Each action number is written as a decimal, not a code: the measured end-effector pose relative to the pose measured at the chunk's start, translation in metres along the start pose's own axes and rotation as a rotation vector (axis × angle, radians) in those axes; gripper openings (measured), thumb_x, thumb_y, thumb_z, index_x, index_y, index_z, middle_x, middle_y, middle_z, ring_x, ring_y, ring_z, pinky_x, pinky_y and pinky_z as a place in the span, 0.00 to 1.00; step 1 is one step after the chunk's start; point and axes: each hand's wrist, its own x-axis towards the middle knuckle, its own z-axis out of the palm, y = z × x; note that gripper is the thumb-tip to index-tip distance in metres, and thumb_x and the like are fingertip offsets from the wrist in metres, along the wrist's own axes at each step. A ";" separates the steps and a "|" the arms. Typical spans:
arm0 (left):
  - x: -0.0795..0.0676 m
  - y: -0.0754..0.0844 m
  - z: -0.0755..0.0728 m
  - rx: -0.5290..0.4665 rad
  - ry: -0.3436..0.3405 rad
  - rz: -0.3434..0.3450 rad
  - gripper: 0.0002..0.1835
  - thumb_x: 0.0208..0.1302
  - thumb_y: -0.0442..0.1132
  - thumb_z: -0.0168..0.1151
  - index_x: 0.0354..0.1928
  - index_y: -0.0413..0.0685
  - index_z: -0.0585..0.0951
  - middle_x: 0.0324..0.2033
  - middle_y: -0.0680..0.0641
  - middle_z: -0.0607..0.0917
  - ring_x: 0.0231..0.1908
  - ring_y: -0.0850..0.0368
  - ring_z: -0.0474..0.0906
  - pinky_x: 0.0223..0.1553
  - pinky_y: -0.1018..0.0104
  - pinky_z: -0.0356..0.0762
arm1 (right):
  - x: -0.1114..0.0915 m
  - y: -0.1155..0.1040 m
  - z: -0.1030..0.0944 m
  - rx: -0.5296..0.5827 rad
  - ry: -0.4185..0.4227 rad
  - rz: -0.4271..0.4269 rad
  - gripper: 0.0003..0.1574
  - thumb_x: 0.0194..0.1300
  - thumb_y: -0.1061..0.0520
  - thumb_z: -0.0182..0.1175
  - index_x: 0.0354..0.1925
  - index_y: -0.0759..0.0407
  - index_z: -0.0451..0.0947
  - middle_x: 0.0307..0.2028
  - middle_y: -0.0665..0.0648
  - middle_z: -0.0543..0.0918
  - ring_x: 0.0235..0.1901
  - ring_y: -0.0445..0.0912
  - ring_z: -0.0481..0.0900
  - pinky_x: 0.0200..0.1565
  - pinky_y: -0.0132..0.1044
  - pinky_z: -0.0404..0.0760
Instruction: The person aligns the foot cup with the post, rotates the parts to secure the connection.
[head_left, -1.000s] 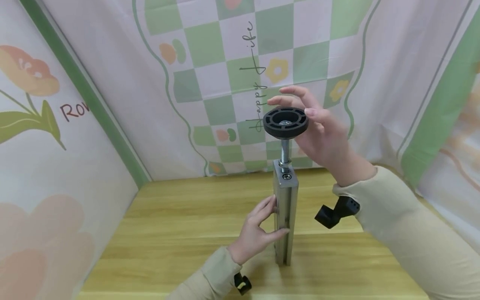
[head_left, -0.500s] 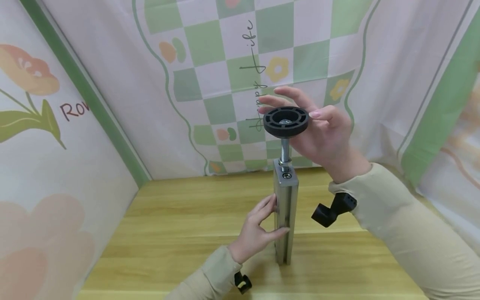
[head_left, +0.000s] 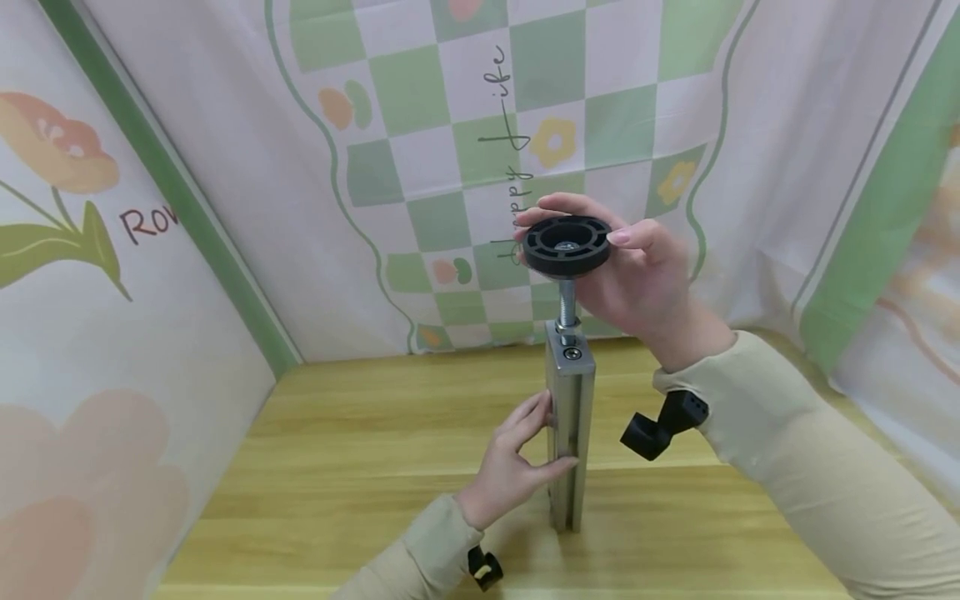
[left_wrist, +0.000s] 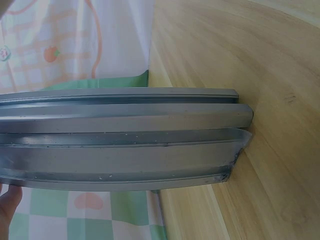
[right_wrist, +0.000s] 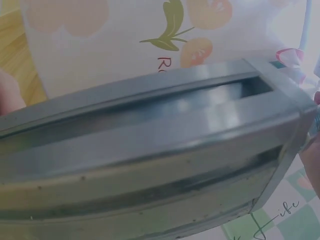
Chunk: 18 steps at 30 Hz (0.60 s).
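Observation:
A silver slotted aluminium profile (head_left: 570, 433) stands upright on the wooden table. My left hand (head_left: 506, 467) grips it at mid-height, thumb across the near face and fingers on the left side. From its top plate rises a threaded stud (head_left: 567, 300) with a nut, carrying a round black levelling foot (head_left: 562, 265), ribbed side up. My right hand (head_left: 637, 279) holds the foot by its rim, thumb at the right edge and fingers round the far side, partly hidden. The left wrist view shows the lower end of the profile (left_wrist: 120, 160); the right wrist view shows its top end (right_wrist: 210, 120).
Pale wooden table (head_left: 352, 467) lies under the profile. A patterned cloth (head_left: 480, 150) with green and white checks hangs behind it, and a flowered cloth (head_left: 112, 333) closes off the left side. Black wrist-camera mounts (head_left: 663, 427) sit on both sleeves.
My right hand's fingers, earlier stretched out beyond the foot, have drawn in round its rim. The foot and the profile's top have shifted slightly left. My left hand keeps its place.

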 end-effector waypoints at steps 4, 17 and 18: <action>0.000 0.000 0.001 -0.003 0.003 0.003 0.51 0.48 0.25 0.70 0.72 0.47 0.52 0.61 0.30 0.67 0.48 0.44 0.77 0.57 0.63 0.77 | -0.001 0.000 -0.001 -0.049 0.005 0.009 0.31 0.54 0.59 0.45 0.57 0.64 0.70 0.55 0.62 0.74 0.57 0.52 0.69 0.64 0.39 0.65; -0.001 0.000 0.002 -0.007 0.009 0.008 0.51 0.48 0.25 0.71 0.72 0.47 0.53 0.62 0.30 0.67 0.48 0.44 0.77 0.57 0.62 0.77 | -0.001 -0.001 0.002 -0.023 0.030 0.024 0.31 0.54 0.59 0.48 0.58 0.63 0.69 0.55 0.61 0.75 0.55 0.50 0.71 0.59 0.33 0.70; -0.001 -0.001 0.002 -0.006 0.011 0.013 0.51 0.48 0.25 0.71 0.72 0.48 0.53 0.62 0.30 0.67 0.48 0.44 0.77 0.57 0.62 0.77 | -0.001 -0.001 0.002 -0.021 0.025 0.023 0.31 0.54 0.59 0.48 0.58 0.63 0.69 0.55 0.61 0.75 0.55 0.50 0.71 0.59 0.33 0.70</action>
